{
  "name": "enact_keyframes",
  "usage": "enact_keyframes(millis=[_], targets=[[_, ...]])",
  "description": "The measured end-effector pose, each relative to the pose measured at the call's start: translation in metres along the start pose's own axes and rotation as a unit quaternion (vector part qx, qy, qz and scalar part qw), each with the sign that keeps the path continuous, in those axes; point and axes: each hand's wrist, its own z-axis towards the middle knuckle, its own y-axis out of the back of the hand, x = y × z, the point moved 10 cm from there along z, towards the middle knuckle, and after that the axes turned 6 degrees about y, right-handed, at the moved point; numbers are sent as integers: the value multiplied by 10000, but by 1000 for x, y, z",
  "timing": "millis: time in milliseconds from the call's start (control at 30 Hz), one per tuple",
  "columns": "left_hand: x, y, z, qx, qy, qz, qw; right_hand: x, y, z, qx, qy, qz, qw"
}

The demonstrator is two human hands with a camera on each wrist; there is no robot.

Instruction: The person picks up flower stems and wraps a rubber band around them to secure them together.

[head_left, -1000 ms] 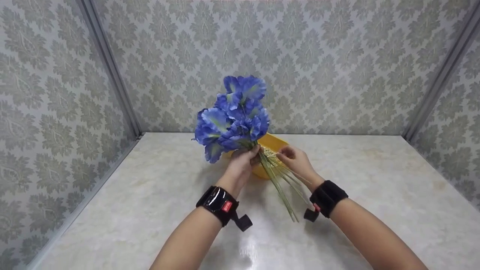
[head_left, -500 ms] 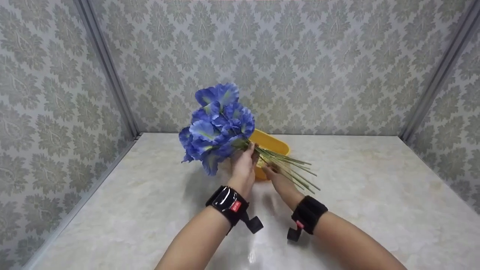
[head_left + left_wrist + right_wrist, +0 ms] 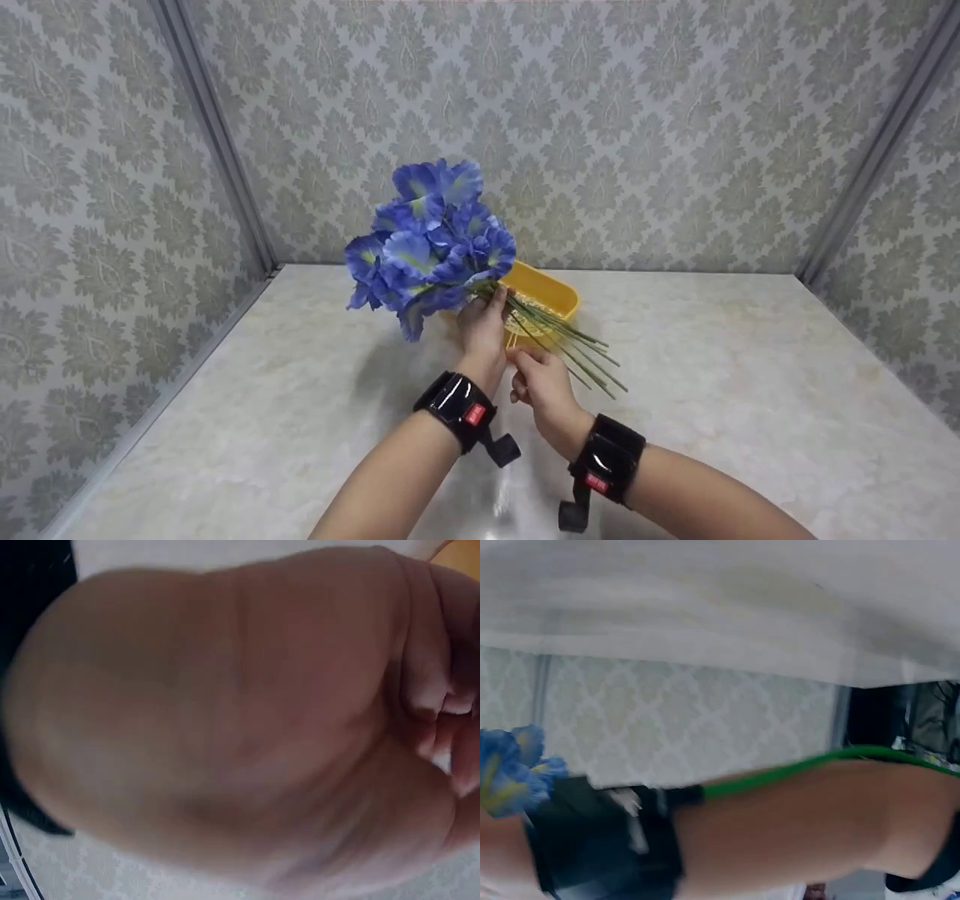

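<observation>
My left hand [image 3: 482, 326] grips a bunch of blue artificial flowers [image 3: 427, 251] just below the blooms. The blooms lean up and left, while the thin green stems [image 3: 592, 356] slant down to the right. Below the left hand, my right hand [image 3: 544, 382] pinches a thin yellow strand [image 3: 512, 341], doubled like a loop, with thumb and fingertips. Its other fingers are curled. In the left wrist view, the left hand [image 3: 262, 720] fills most of the picture and its own body hides the stems. Blue petals [image 3: 510, 769] show at the left edge of the right wrist view.
Behind the stems stands a yellow container [image 3: 544, 289] with pale stringy pieces in it, partly covered by the bouquet. The marbled tabletop [image 3: 720, 360] runs back to patterned walls [image 3: 637, 150]. A green cable [image 3: 795, 769] runs along a forearm.
The bouquet has swung left and its stems point further right. My right hand has moved from the right side of the stems down and left, drawing the thin yellow strand toward the person.
</observation>
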Motion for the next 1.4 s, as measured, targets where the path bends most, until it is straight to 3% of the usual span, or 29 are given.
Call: enact_keyframes(millis=[133,233,300,433,567,633,867,1033,1167,1267,1333,1400], targets=[[-1,3,0,111,-151,368,9991,8,-2,-7,-97,110,111,9998],[-4,7,1,39,-365,1075,9935,12,2,-8,-395,115,-127,9991],[-8,9,0,-27,-592,1743,9829,14,4,-7,-530,101,-249,9982],[-13,8,-4,-6,-1072,2950,9495,18,5,-4,-638,75,-338,9974],[-12,5,-6,98,-1388,3516,9257,30,13,3,-807,145,-355,9960],[-10,4,-5,153,-1493,3598,9209,36,17,8,-862,142,-352,9956],[-11,-5,-10,473,-1817,3318,9245,49,20,20,-599,-193,305,9975],[-13,-6,-7,583,-1797,3333,9237,52,20,22,17,-589,534,9968],[-16,-6,-2,719,-1731,3227,9278,59,22,25,806,-700,-51,9943],[-18,-6,2,943,-1667,3000,9345,68,26,29,1408,-528,-911,9844],[-19,-7,4,1130,-1638,2862,9373,76,29,31,1686,-287,-1654,9713],[-19,-9,5,1315,-1621,2792,9372,86,32,31,1878,172,-2595,9472]])
